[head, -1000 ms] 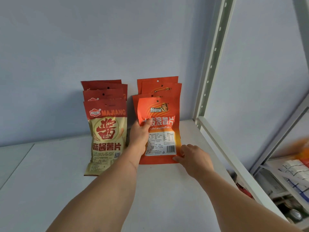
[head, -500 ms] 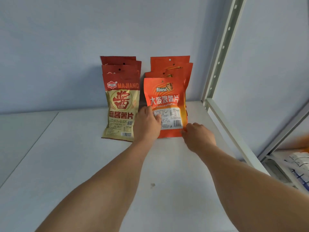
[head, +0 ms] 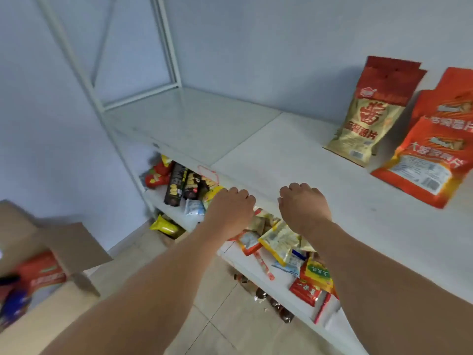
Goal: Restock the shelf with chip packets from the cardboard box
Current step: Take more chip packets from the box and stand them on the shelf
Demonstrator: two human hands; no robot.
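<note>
White top shelf [head: 256,149]: beige-red packets [head: 366,124], orange packets [head: 430,160] apparently leaning on wall.

The orange chip packets [head: 425,162] are cut off by the right edge, and their print, like that of the beige packets [head: 366,116] beside them, is smeared by motion blur. The cardboard box [head: 38,254] is cropped at the left edge, and the red packet [head: 43,272] and dark blue item inside it are too blurred to be identified. The fingertips of the left hand [head: 230,208] and right hand [head: 303,208] are curled out of sight, part of the lower-shelf snacks [head: 279,242] is hidden behind both forearms, and the bottles [head: 271,301] below are too small to be made out.
</note>
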